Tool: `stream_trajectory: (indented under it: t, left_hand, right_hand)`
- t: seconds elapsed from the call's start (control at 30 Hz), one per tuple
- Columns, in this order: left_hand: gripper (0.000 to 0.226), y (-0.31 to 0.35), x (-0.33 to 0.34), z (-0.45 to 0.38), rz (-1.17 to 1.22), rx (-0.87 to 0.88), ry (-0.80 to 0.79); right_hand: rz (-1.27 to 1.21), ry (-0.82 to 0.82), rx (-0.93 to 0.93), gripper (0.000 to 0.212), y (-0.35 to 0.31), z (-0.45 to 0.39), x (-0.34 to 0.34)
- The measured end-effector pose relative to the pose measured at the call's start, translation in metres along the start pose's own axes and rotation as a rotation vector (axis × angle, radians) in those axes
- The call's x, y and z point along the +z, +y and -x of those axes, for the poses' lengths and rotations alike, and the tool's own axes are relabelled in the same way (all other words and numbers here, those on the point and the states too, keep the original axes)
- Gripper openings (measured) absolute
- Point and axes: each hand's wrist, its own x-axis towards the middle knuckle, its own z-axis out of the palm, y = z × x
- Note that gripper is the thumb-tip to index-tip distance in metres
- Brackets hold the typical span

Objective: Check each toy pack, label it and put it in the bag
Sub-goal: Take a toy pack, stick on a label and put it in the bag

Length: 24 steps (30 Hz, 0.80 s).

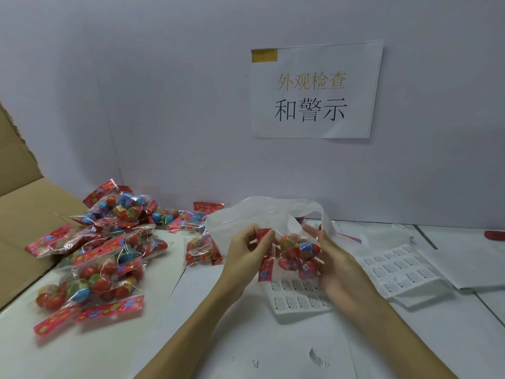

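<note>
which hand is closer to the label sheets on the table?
Right. The right hand is directly above the near edge of the label sheets; the left hand is further left, beyond the held toy pack.

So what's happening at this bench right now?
A person holds one toy pack over the table: the left hand pinches its red header, the right hand cradles the clear pouch. Warning-label sheets lie just beneath, the white plastic bag sits behind, and a heap of packs waits on the left.
</note>
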Motion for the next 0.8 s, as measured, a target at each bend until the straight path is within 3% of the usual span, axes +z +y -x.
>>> stream_trajectory:
  t: [0.27,0.43,0.53,0.67,0.8]
  left_hand:
    - [0.024,-0.009,-0.004,-0.004,0.0,0.01,0.089]
    - [0.037,-0.002,-0.005,-0.003,0.033,0.011,-0.054]
    - [0.029,-0.003,-0.003,0.001,-0.076,0.04,-0.088]
    - [0.021,-0.001,-0.006,-0.001,-0.025,0.003,-0.02]
    - [0.019,0.003,-0.009,-0.002,0.009,-0.001,-0.03]
  right_hand:
    - [0.181,0.004,-0.12,0.046,0.003,-0.001,0.0]
    - [0.441,0.037,-0.224,0.039,0.002,0.001,-0.004]
    - [0.552,-0.011,-0.209,0.038,0.004,0.002,-0.004]
    - [0.572,-0.01,-0.139,0.05,0.005,0.001,-0.003]
    - [0.871,0.082,-0.368,0.043,0.004,0.004,-0.005]
